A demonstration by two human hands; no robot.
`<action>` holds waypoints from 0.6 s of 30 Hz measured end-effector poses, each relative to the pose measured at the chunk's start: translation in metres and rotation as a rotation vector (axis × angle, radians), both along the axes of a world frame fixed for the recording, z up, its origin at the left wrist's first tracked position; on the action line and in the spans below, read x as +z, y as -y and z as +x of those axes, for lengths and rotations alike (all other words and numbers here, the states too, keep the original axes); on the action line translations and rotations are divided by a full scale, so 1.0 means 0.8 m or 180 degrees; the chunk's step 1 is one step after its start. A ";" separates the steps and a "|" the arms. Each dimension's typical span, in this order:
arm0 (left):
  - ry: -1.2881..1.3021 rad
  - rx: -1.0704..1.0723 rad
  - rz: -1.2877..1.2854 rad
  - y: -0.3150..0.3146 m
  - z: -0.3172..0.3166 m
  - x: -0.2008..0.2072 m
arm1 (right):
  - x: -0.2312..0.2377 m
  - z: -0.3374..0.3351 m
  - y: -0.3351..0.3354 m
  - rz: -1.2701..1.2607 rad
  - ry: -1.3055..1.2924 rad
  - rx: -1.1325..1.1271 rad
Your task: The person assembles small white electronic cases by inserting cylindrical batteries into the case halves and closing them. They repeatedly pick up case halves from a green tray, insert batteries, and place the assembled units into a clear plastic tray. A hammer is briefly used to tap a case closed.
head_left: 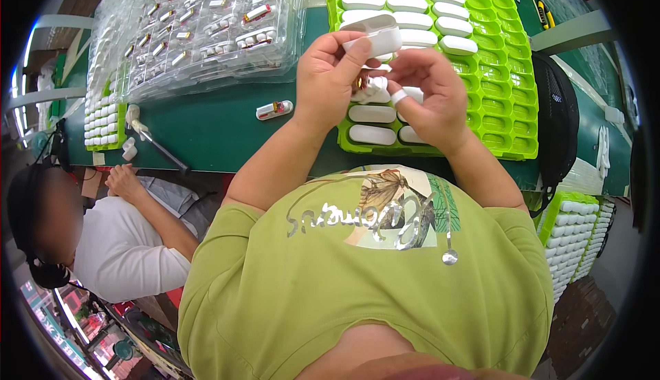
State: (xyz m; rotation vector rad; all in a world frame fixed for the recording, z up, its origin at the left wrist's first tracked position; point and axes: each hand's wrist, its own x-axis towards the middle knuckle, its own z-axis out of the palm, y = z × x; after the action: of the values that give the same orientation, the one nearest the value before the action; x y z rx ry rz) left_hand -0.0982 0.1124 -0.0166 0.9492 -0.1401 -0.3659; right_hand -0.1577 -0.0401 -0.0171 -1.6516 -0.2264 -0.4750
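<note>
In front of my chest, over the near part of a bright green tray, both hands are raised close together. My left hand is closed on a white plastic case shell, thumb on top. Just below it, my right hand, with a white band round its thumb, pinches a small white insert with coppery parts showing; fingers partly hide it. White oval cases fill the tray's left columns. A similar insert with a red and metallic part lies on the table left of my left forearm.
Stacked clear blister trays with several inserts stand at the back left. A black bag lies right of the green tray, with a yellow knife farther back. At left, a black-handled tool lies near a seated co-worker.
</note>
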 end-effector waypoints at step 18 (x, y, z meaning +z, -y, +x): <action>0.1183 0.0414 0.1259 -0.012 0.024 -0.014 | 0.017 -0.002 0.012 -0.2197 -0.0105 0.0187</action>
State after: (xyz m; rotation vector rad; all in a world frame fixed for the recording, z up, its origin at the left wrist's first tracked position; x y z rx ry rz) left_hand -0.0794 0.1224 -0.0278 1.4061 -0.3520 -0.0922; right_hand -0.1596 -0.0496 -0.0034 -2.3145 -0.4479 -0.3396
